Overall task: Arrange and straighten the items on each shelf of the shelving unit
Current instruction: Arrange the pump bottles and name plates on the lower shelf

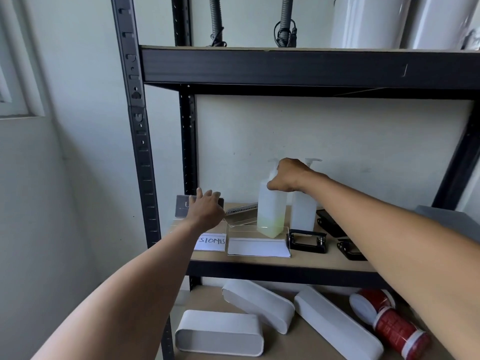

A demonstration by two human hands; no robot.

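Right hand: curled over pump top of left pump bottle, gripping at neck; fingertips hidden behind bottle.
Left pump bottle: upright on middle shelf, directly under right hand at 6 o'clock; translucent, greenish liquid low in base.
Right pump bottle: upright, just beside left pump bottle at 3 o'clock; looks touching, hard to tell; spout visible above right wrist.
Left hand: fingers straight and spread, released, laid against dark sign holder; holding nothing.
Dark sign holder: standing at back left of middle shelf, mostly covered by left hand; 9 o'clock from bottles.
Clear sign holder: front of shelf at 6 o'clock from left pump bottle, just in front of it; blank white card inside.
Lettered card: at 9 o'clock of clear sign holder, just beside; partly covered by left wrist.
Flat label strip: lying tilted between left hand and left pump bottle.
Black clips: at 3 o'clock of clear sign holder; more black pieces further right, partly behind right forearm.
Lower shelf: three white oblong containers lying on sides, askew; two red canisters lying at 3 o'clock of them.
Top shelf: white rolls at right, two grey hoses at left.
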